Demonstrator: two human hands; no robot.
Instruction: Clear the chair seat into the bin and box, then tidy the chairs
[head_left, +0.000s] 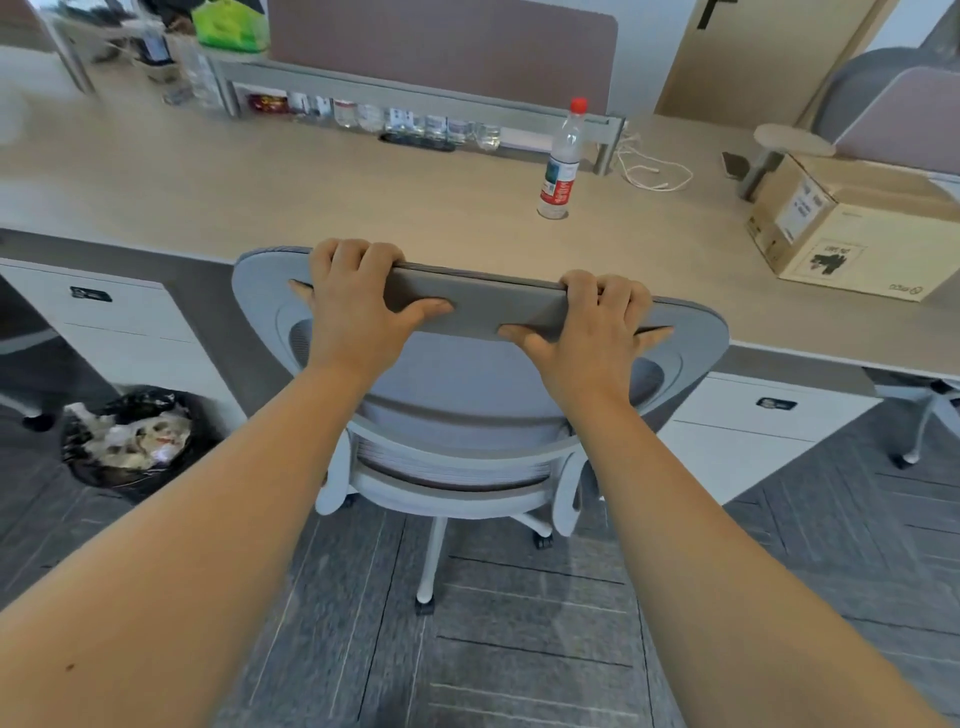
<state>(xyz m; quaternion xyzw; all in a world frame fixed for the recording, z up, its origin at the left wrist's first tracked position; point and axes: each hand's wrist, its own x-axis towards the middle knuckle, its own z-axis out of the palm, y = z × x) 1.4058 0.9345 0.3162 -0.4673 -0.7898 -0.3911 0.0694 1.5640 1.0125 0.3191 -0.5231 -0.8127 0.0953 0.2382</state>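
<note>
We grip the top edge of the chair (467, 364) backrest with our left hand (358, 306) and right hand (592, 332) set apart, the chair facing the desk (260, 192), with the bin (130, 441) left and the box (852, 234) on the desk, right.

Water bottle w/ red cap (560, 161) upright on desk (260, 187), white cable (655, 171) coiled nearby, green bag (231, 23) far left.
</note>
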